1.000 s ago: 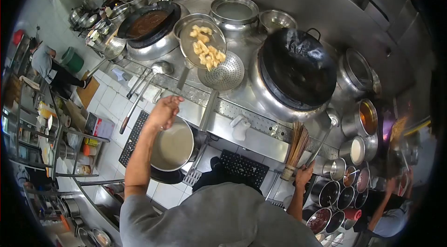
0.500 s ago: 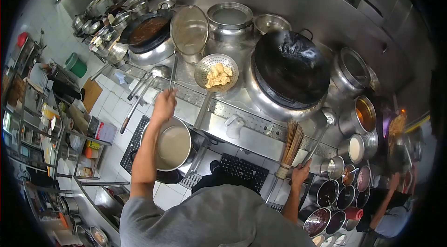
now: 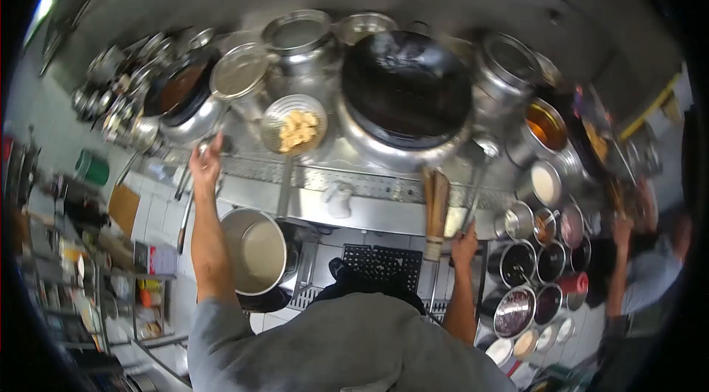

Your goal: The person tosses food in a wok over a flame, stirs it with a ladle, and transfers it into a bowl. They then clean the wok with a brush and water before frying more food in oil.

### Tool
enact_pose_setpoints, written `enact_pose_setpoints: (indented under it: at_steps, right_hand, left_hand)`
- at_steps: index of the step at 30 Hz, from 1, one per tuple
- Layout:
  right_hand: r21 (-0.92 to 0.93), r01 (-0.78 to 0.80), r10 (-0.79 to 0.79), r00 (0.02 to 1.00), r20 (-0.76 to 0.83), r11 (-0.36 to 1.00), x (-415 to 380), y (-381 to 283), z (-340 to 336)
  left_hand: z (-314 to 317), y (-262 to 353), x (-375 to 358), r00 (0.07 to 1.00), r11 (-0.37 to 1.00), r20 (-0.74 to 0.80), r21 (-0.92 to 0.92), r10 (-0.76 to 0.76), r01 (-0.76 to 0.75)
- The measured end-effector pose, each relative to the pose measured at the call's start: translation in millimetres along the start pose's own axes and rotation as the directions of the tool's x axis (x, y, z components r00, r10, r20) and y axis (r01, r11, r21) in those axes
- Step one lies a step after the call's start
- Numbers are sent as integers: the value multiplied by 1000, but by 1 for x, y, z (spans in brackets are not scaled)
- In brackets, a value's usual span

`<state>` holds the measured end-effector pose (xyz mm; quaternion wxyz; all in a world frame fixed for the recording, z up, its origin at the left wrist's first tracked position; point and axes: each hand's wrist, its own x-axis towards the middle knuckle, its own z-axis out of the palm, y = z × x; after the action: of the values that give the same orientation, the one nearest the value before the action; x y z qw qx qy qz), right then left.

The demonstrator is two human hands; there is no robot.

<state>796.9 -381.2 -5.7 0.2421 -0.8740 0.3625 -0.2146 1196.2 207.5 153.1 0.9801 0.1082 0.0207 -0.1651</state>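
Observation:
My left hand is over the counter's front edge with its fingers apart and nothing visibly held. Above and right of it, a round fine-mesh strainer rests on a metal pot. A perforated skimmer with golden fried pieces lies on the steel counter, its handle pointing toward me. My right hand is closed around the handle of a ladle, whose bowl lies right of the large black wok. Beside that hand stands a bamboo brush.
A large pot of pale liquid stands below my left forearm. At the left is a second wok with brown contents. Sauce containers and an oil pot are at the right. A co-worker stands at the far right.
My left hand has let go of the strainer's handle and opened; the strainer now sits lower on its pot. The view has turned, shifting the counter leftward. My right hand still grips the ladle.

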Motion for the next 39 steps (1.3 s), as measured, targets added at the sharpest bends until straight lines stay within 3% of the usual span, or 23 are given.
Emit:
enact_pose_setpoints:
  at_steps: [1, 2, 3, 4, 5, 6, 8, 9, 10, 11, 12, 14, 18, 19, 22, 24, 25, 30, 32, 34, 36, 38, 39]
  right_hand:
    - [20, -28, 28, 1000, 14, 999, 1, -5, -5]
    - [45, -54, 53, 998, 29, 997, 0, -11, -8]
    - [74, -66, 64, 997, 40, 995, -2, -11, -10]
    - [108, -73, 68, 996, 50, 991, -1, -12, -11]
    - [115, -95, 93, 995, 28, 989, 2, -12, -12]
    - [127, -88, 82, 995, 55, 988, 2, -11, -14]
    - [156, -87, 69, 991, 114, 984, -2, -11, -16]
    - [145, -106, 82, 984, 161, 984, -1, -15, -22]
    - [145, -149, 127, 980, 151, 978, -5, -22, -30]
    - [99, -151, 132, 976, 173, 984, -8, -29, -38]
    - [54, -146, 134, 974, 185, 988, -10, -34, -43]
    - [76, -165, 156, 980, 121, 983, -22, -38, -44]
    - [185, -196, 191, 981, 45, 963, -55, -55, -65]
    - [176, -167, 171, 985, -9, 970, -67, -59, -68]
    - [71, -375, 377, 926, -17, 924, -117, -83, -97]
    - [57, -466, 469, 881, -63, 883, -156, -82, -92]
    - [59, -514, 517, 850, -97, 856, -175, -80, -88]
    - [91, -847, 828, 482, -285, 524, -303, -90, -90]
    - [197, -912, 887, 270, -373, 360, -357, -88, -82]
    - [263, -927, 829, 81, -554, 267, -417, -85, -70]
    - [410, -901, 764, -165, -624, 140, -454, -98, -85]
    - [484, -874, 674, -336, -658, 38, -501, -97, -98]
    - [506, -859, 587, -370, -720, 80, -522, -98, -107]
  left_hand:
    - [-10, -12, -18, 991, 983, 125, -175, -41, 62]
    - [-23, -27, -32, 993, 993, 72, -77, 92, -86]
    - [-63, -26, -43, 981, 981, 178, -192, 74, -39]
    - [-92, -37, -61, 882, 930, 468, -295, -59, 218]
    - [-93, -57, -87, 976, 948, 216, -315, 31, 40]
    - [-13, -135, -121, 877, 910, -270, 239, 398, -340]
    - [4, -196, -158, 807, 919, -443, 248, 390, -307]
    - [-27, -200, -175, 968, 998, -245, 5, 58, -58]
    - [-53, -204, -187, 965, 949, 23, -179, -260, 259]
    - [-40, -227, -195, 925, 909, 0, -185, -379, 373]
    - [-24, -255, -202, 870, 854, -10, -196, -493, 482]
    - [-12, -288, -200, 720, 719, 31, -32, -694, 694]
    - [10, -324, -166, 413, 408, 36, 254, -910, 877]
    - [15, -328, -153, 314, 308, 52, 397, -948, 864]
    - [39, -345, -121, 74, 30, -36, 669, -997, 742]
    - [50, -361, -98, -146, -75, 15, 807, -989, 586]
    - [51, -369, -90, -206, -109, 20, 797, -978, 595]
    - [59, -426, -75, -440, -290, -41, 805, -897, 518]
    - [63, -450, -78, -450, -268, -46, 855, -892, 444]
    - [67, -467, -90, -504, -269, -23, 867, -863, 420]
    - [74, -481, -106, -471, -235, -24, 888, -882, 395]
    - [79, -493, -123, -514, -240, -2, 887, -858, 396]
    - [80, -498, -129, -537, -252, -2, 885, -844, 392]
